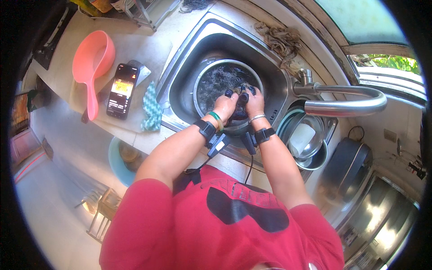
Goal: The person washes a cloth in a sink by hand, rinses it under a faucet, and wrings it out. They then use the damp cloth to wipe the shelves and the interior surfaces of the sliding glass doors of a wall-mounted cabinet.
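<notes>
A round metal basin (196, 85) of dark, rippling water stands inside the stainless steel sink (179, 96). Over the basin's near side, my left hand (226, 105) and my right hand (255, 101) are close together, fingers curled in. Between them they grip a dark, wet cloth (239, 110), bunched up and partly in the water. What kind of cloth it is cannot be made out. Small dark pieces show at the fingers of both hands. The curved faucet (346, 96) reaches out to the right of the sink.
Left on the counter are a pink ladle-shaped dipper (92, 67), a phone (121, 92) with a lit screen and a teal patterned cloth (152, 108). Nested bowls (310, 135) stand right of the sink. A brown rag (279, 39) lies behind it, and a light blue tub (118, 159) sits below the counter.
</notes>
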`<state>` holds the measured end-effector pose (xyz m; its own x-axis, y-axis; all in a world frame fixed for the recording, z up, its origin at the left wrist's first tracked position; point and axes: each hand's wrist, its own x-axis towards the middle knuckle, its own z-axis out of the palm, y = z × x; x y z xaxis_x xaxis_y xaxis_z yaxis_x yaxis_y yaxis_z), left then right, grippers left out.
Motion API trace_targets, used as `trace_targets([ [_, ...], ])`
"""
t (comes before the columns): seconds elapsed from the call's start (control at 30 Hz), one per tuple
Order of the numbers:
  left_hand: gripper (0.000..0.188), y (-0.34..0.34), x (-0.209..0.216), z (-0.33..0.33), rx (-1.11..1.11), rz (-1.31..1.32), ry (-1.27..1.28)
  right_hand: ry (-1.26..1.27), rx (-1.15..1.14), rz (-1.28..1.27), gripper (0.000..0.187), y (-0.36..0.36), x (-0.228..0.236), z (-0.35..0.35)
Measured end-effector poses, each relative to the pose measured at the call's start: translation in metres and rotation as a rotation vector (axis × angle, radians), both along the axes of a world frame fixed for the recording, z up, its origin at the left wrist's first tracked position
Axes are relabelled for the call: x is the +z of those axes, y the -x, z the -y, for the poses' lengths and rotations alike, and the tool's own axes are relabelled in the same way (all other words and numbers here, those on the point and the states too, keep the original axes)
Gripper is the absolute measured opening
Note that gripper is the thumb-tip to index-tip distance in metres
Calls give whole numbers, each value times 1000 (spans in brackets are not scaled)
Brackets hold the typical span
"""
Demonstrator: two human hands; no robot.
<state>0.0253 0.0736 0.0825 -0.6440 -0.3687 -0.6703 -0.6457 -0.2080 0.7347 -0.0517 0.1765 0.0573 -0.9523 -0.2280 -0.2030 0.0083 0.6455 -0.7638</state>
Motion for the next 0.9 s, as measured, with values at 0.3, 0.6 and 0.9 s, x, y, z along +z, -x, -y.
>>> trace_targets([
  [0.3, 57, -1, -14, 69, -226, 114, 491, -159, -152, 455, 43, 20, 17, -35],
  [0.6, 55, -18, -119, 99, -247, 373, 430, 362, -160, 441, 25, 1, 65, -73],
  [0.9, 41, -1, 21, 88, -209, -20, 647, 507, -208, 248, 26, 0, 119, -93],
])
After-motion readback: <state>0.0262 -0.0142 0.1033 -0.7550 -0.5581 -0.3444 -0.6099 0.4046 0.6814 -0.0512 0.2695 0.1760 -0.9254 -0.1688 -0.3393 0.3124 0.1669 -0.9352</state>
